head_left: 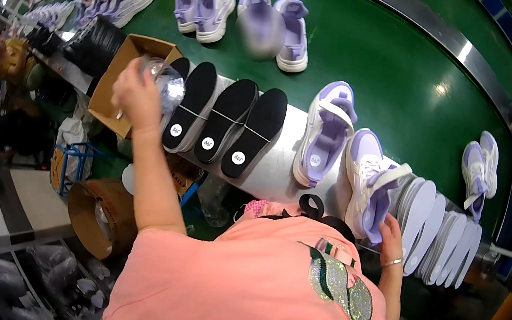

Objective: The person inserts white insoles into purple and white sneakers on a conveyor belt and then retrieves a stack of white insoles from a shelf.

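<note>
Pink shirt [250,280] fills the foreground, while the left hand [136,93] grips a clear plastic wad [166,84] over a cardboard box [123,78], and the right hand [391,238] clasps a lilac shoe [370,178] on the bench [275,163].

Green conveyor belt [380,52]. Lilac-and-white sneakers [325,134], white soles. Black insoles [225,121] with small round white labels. Plain brown cardboard box [125,65]. White insole stack [439,232]. Salmon-pink shirt [236,284] bearing a glittery green-and-silver sequin patch [343,288]. Clear, shiny plastic wrap [169,84].
</note>
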{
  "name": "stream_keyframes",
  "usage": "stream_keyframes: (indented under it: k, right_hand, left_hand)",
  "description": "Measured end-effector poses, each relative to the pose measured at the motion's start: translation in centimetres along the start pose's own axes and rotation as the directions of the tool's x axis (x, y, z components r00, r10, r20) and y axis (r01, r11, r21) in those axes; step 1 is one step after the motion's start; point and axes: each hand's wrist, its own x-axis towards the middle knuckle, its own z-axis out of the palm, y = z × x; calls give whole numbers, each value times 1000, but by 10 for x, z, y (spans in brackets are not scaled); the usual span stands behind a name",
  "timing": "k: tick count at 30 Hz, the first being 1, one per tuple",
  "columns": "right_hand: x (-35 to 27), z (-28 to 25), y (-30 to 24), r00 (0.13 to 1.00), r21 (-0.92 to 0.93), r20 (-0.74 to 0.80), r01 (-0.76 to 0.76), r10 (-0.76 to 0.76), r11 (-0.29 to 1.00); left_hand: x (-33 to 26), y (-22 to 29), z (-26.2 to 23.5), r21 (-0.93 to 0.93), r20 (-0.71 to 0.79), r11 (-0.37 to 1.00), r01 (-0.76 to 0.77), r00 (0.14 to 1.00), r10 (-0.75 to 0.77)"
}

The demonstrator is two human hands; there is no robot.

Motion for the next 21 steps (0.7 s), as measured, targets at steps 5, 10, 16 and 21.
stream_keyframes:
  k: [5,10,16,21]
  right_hand:
    - [42,23,-2,987,-17,102,123,-121,992]
    - [49,79,-46,989,-83,142,51,-39,995]
    - [44,74,-34,938,-113,326,160,-116,981]
    - [38,7,-68,906,-398,255,418,-339,817]
  left_hand:
    - [-34,22,15,-363,-64,932,-10,998,-14]
    - [-135,139,22,-705,445,696,-140,676,587]
    - [-173,220,44,-569,701,760,-314,298,648]
    - [-125,235,60,-562,672,751,-346,339,658]
